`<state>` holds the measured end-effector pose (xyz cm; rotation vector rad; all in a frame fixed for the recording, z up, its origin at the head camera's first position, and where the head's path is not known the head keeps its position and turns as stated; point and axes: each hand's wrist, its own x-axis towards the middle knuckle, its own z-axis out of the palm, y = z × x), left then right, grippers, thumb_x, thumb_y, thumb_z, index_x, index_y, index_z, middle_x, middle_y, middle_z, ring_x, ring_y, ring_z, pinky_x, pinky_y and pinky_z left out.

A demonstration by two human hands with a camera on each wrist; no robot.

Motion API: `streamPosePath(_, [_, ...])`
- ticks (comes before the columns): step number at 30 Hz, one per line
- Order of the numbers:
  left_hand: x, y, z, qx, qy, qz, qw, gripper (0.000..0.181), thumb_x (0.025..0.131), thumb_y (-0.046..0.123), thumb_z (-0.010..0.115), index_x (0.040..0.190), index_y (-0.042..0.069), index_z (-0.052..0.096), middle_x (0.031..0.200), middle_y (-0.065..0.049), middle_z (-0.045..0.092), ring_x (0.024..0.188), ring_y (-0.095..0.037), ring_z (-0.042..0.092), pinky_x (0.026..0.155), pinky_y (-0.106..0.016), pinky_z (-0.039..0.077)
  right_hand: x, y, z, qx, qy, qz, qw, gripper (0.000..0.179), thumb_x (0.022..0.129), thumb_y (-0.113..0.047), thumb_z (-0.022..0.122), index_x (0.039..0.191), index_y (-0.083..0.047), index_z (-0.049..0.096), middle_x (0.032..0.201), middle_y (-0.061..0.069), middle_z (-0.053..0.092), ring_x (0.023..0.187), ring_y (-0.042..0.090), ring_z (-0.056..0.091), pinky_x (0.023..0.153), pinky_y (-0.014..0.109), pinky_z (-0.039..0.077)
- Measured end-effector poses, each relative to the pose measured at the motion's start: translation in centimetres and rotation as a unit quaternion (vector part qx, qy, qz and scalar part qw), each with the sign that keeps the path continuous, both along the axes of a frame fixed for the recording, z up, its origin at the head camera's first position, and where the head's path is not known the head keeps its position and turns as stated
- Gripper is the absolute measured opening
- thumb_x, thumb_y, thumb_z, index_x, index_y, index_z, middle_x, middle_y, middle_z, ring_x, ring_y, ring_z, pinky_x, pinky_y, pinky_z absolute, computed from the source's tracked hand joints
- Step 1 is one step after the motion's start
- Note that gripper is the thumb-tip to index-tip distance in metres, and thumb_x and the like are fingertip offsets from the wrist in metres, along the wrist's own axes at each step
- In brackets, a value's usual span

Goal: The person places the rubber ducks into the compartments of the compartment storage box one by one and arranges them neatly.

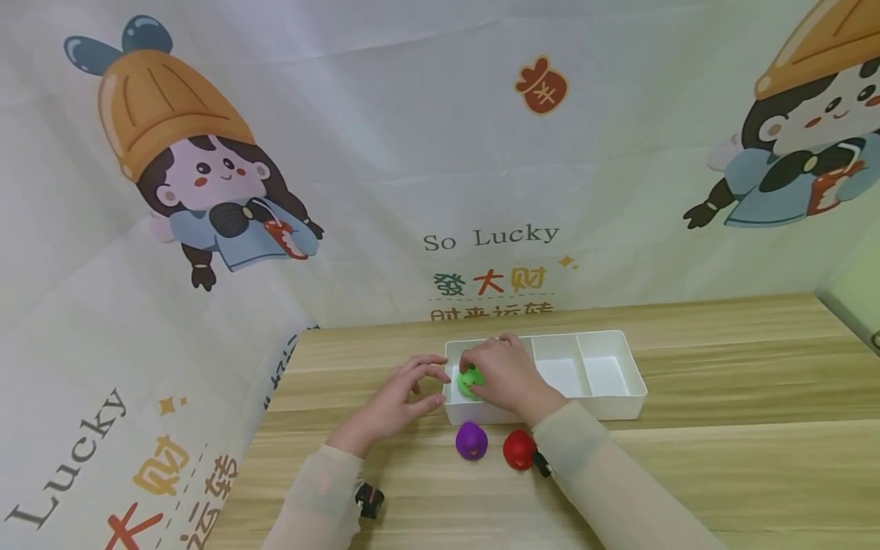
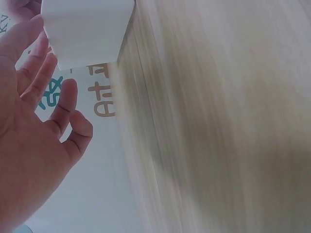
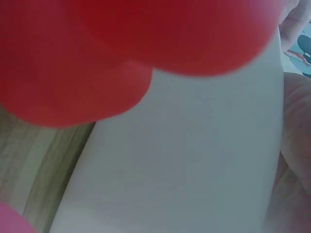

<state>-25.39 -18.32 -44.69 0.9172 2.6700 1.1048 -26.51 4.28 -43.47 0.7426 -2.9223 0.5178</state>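
A green toy (image 1: pixel 470 380) is pinched from above between the thumb and fingers of the right hand (image 1: pixel 509 374), at the left end of a white tray (image 1: pixel 543 413). This downward grip is probably used because a small piece between raised walls is most easily reached from the top. Whether the toy is resting on the tray's floor cannot be told, as much of it is covered by the fingers.

The left hand (image 1: pixel 406 393) is held just beside the tray's end wall, its fingers spread and loosely bent, with nothing held; it may be kept there so that the tray can be steadied.

To the right of the right hand, 2 compartments are seen in full. On the bench (image 1: pixel 426 477), 2 more toys are set on the near side of the tray: a purple toy (image 1: pixel 471 441) below the right hand's fingers, and a red toy (image 1: pixel 519 449) just beside its wrist, both within easy reach.
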Motion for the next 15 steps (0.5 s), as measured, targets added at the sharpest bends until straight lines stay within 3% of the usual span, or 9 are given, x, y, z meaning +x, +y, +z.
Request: streamPosePath(15, [0.02,0.04,0.0,0.001,-0.007,-0.001,1.0,0.026,0.099,0.017,0.069,0.122,0.007,0.065,0.157,-0.012,0.047,0.125,-0.032,0.049,0.092,-0.033,0.044,-0.49,-0.37,-0.28,0.001,-0.026,-0.011,0.9996,0.02,0.083,-0.019,0.087,0.099,-0.022,0.076,0.099,-0.008,0.077,0.114,0.022,0.064,0.121,0.065,0.022])
